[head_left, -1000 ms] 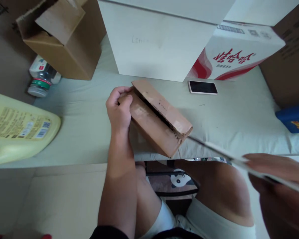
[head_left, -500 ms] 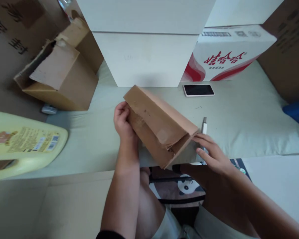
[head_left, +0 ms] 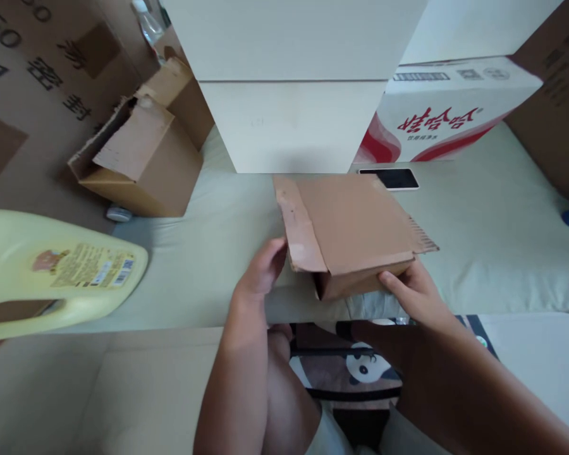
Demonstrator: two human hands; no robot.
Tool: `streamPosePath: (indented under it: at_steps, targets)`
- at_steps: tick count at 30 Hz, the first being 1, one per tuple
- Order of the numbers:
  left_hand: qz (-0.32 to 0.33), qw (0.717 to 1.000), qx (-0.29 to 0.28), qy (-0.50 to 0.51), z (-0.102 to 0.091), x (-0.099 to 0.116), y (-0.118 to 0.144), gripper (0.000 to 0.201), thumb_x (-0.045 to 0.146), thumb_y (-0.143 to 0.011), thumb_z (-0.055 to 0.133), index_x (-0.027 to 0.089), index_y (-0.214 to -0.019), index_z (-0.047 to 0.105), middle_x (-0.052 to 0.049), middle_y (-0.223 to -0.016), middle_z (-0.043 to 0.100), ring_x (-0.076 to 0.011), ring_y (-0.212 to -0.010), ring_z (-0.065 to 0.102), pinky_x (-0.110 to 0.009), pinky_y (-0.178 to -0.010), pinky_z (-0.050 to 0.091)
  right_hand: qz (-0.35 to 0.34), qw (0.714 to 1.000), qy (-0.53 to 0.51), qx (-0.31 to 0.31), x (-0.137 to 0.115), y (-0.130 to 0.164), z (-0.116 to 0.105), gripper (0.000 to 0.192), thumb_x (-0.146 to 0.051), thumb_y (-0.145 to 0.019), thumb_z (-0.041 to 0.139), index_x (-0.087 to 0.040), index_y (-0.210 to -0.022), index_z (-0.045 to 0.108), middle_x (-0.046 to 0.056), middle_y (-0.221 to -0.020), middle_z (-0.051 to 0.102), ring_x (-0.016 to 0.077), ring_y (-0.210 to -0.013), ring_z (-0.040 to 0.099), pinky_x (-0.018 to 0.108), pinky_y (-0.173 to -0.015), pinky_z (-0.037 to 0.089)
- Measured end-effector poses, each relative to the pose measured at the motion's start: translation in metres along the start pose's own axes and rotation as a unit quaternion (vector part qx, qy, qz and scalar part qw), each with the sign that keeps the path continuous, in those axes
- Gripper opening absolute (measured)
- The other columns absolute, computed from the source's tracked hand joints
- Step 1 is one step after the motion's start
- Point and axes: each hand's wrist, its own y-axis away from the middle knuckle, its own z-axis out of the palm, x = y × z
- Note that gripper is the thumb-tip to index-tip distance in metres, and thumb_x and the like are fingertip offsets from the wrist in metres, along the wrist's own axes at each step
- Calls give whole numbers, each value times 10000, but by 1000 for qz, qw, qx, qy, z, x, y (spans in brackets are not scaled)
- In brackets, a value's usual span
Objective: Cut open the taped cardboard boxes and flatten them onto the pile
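A small brown cardboard box [head_left: 355,218] is tilted above the pale green cloth, its broad panel facing up and a worn flap along its left side. My right hand [head_left: 417,287] grips its lower right corner, thumb on the near side wall and the other fingers hidden behind. At the left flap, my left hand [head_left: 260,272] is curled against the edge, its fingertips partly out of sight. Behind the box lies a phone [head_left: 396,179], with one end covered by the cardboard.
White boxes [head_left: 291,126] stand at the back, beside a red-and-white printed carton [head_left: 436,126]. An open brown carton [head_left: 165,167] is at the left, behind a yellow jug [head_left: 76,272]. A clear bottle [head_left: 146,25] stands far left. The green cloth [head_left: 184,272] covers the surface.
The cardboard box has turned over, so its broad panel faces up, and has moved right. My right hand now grips its corner. The white pen-like tool is hidden, and the view has shifted slightly.
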Motion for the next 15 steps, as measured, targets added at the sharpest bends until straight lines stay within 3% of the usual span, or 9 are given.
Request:
streamPosePath:
  at_steps: [4,7,9,11,13,15]
  targets:
    - [75,995,11,-59,1,-5,-9,337,568,-784,657,258,-652,642,-47,-744,716,-300,-1070,695,-421,-969,545,12,986,157,55,-15,-9,7,607,-705,-703,767,-205,-1019,631,138,-1041,711,340,-997,667,496,-846,549]
    - [128,984,5,-123,-4,0,-10,362,552,-868,596,240,-702,670,-47,-722,703,-248,-870,696,-363,-812,557,3,972,205,119,-17,-7,2,540,-683,-684,776,-226,-909,597,61,-872,645,262,-817,611,419,-742,508]
    - [104,987,-26,-119,-8,6,-6,345,511,-898,553,224,-771,696,-29,-639,654,-194,-627,632,-322,-616,508,11,980,162,117,-12,-5,-5,427,-633,-764,730,-236,-840,593,4,-747,587,207,-705,555,366,-675,475]
    - [27,991,-93,-97,-11,11,-1,253,423,-851,571,213,-818,709,-11,-572,611,-166,-480,558,-301,-494,440,25,990,70,121,-6,-5,-10,372,-598,-843,662,-237,-779,598,-16,-669,551,189,-660,542,343,-643,467]
    - [-36,983,-156,-96,-12,13,2,189,345,-788,591,207,-819,716,-14,-566,612,-171,-455,554,-306,-475,444,45,985,-28,161,-1,-10,-12,378,-579,-858,648,-237,-710,584,-16,-642,544,181,-647,554,328,-626,471]
    - [-11,982,-137,-132,-13,11,-1,180,321,-793,601,205,-833,733,-37,-647,662,-199,-563,621,-338,-574,516,55,971,-97,213,1,-16,-8,367,-547,-806,709,-236,-671,568,-10,-669,576,170,-656,574,310,-621,477]
